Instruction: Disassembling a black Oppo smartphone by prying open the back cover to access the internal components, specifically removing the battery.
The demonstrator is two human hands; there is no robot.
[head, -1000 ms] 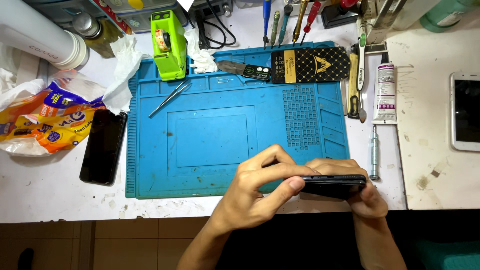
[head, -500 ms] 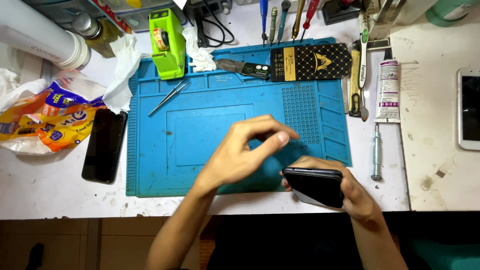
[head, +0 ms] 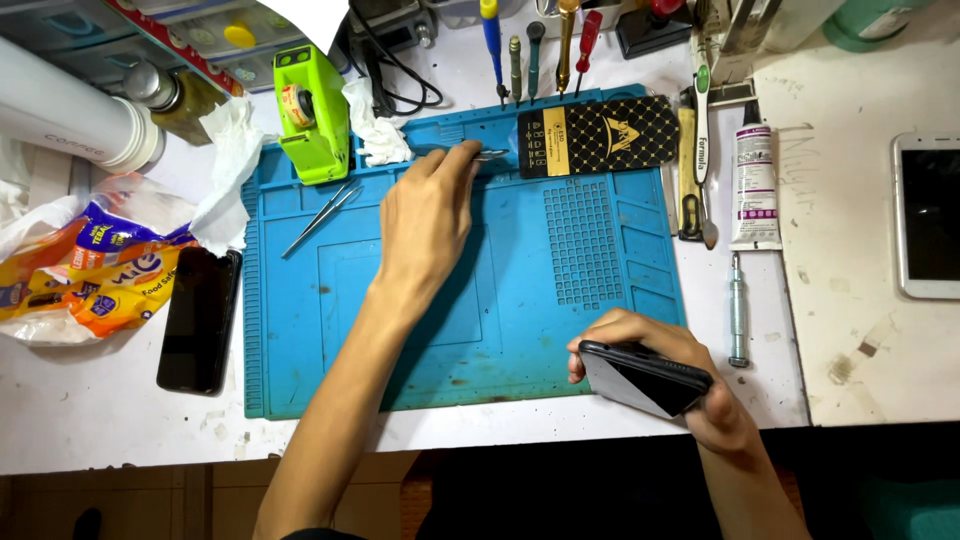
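Reaching across the blue mat (head: 520, 300), the left hand (head: 425, 215) pinches a thin metal tool (head: 488, 154) at the mat's far edge, just beside a black and gold card (head: 600, 135). The right hand (head: 690, 385) is clamped around a dark phone (head: 640, 375), tilted over the mat's near right corner at the desk (head: 120, 420) edge. Tweezers (head: 322, 215) lie left of the left hand.

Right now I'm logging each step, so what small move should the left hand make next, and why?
Probably close the fingers on the thin metal tool and lift it: the left hand already reaches it at the blue silicone mat's top edge, while the right hand holds the black phone edge-up.
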